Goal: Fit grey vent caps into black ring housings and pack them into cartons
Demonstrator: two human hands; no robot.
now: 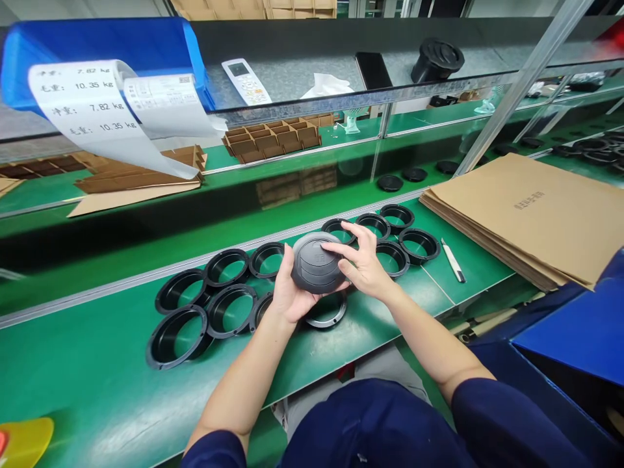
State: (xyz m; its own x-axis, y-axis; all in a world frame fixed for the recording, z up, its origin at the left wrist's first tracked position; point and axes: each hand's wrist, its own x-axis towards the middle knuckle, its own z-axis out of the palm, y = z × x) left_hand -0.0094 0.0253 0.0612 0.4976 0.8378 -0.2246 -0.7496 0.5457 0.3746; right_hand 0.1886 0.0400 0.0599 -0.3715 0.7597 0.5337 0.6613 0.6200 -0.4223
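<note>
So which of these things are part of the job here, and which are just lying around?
Part of the job, it seems:
Round dark part, held by the left hand and touched by the right hand
Black rings on the green bench, probably

Just lying about, apparently:
Remote control on the shelf
Phone
White tissue
White pen-like tool, untouched

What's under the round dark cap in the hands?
The left hand supports the cap from below. Past its lower edge, part of a black ring shows on the green table. The cap's underside and the table directly behind it are covered.
</note>
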